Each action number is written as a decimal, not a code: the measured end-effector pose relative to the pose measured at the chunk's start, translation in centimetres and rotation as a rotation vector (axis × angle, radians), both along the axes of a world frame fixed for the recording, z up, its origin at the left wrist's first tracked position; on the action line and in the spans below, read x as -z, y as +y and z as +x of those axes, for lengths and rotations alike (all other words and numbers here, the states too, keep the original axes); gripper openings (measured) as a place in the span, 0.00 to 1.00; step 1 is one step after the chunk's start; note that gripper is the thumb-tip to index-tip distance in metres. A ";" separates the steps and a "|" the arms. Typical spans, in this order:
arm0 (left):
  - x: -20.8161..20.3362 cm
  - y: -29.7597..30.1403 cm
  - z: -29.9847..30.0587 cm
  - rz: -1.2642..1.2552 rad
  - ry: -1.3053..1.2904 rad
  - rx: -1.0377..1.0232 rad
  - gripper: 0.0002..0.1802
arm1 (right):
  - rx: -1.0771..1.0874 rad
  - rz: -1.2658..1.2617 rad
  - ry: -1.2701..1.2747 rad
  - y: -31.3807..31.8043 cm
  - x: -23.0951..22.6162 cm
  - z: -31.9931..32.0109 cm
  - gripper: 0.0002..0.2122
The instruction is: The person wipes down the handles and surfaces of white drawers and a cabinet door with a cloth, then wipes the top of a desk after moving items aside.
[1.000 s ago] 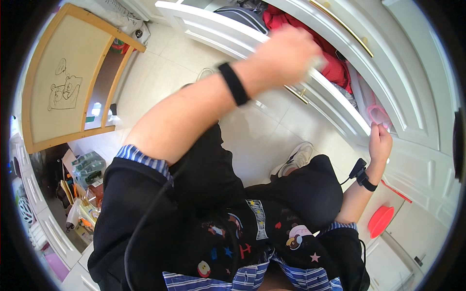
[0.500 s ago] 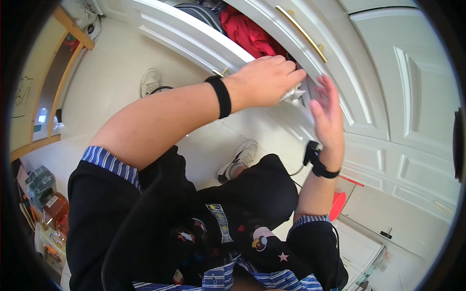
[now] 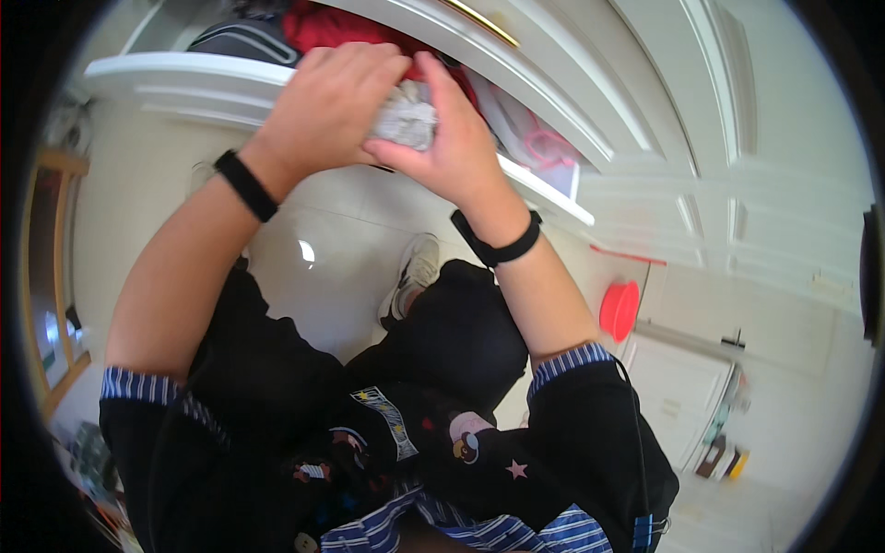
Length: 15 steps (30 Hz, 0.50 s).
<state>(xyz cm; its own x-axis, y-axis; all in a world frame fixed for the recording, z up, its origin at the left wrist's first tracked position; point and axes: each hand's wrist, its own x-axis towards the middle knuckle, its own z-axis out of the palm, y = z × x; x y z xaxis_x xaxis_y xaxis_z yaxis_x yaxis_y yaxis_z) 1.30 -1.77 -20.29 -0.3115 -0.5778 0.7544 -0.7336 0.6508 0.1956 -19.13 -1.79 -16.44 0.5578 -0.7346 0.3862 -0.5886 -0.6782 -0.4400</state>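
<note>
My left hand (image 3: pixel 332 106) and my right hand (image 3: pixel 456 138) meet over an open white drawer (image 3: pixel 184 74). Between them is a small, light grey bunched cloth bundle (image 3: pixel 406 122), perhaps rolled-up fabric; its exact kind does not show. The left hand's fingers curl round its left side and hide part of it. From the right side, the right thumb presses below it while the fingers lie along its edge. Inside the drawer, red cloth (image 3: pixel 323 26) lies behind my left hand, beside a dark grey item with pale piping (image 3: pixel 244 41).
Pink and white items (image 3: pixel 548 145) lie at the drawer's right end. A closed white drawer front with a gold handle (image 3: pixel 484 23) is just beyond. My shoe (image 3: pixel 415 272) stands on the tiled floor. A red basin (image 3: pixel 619 309) is at the right, a wooden frame (image 3: pixel 60 230) at the left.
My right hand has closed in on the grey bundle, which both hands now hold. In the picture, hands and drawer have shifted left and upward as the view turned.
</note>
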 end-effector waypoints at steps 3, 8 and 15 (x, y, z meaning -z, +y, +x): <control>-0.1 -0.1 -0.5 0.037 -0.017 0.031 0.42 | -0.042 -0.052 0.010 -0.5 0.1 -1.1 0.38; 0.1 0.0 0.2 0.198 -0.124 0.065 0.45 | -0.078 -0.030 0.008 -0.6 -0.2 -3.7 0.25; 1.0 -0.4 -0.6 0.080 -0.107 0.007 0.27 | 0.320 0.116 -0.019 3.1 -0.6 -17.1 0.20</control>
<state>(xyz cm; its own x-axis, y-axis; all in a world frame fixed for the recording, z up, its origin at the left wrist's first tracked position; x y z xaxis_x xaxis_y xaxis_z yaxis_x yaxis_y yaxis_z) 0.73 -2.20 -21.33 -0.3917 -0.6325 0.6682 -0.7487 0.6413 0.1681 -36.19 1.33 -15.84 0.2852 -0.9111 0.2976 -0.7545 -0.4049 -0.5165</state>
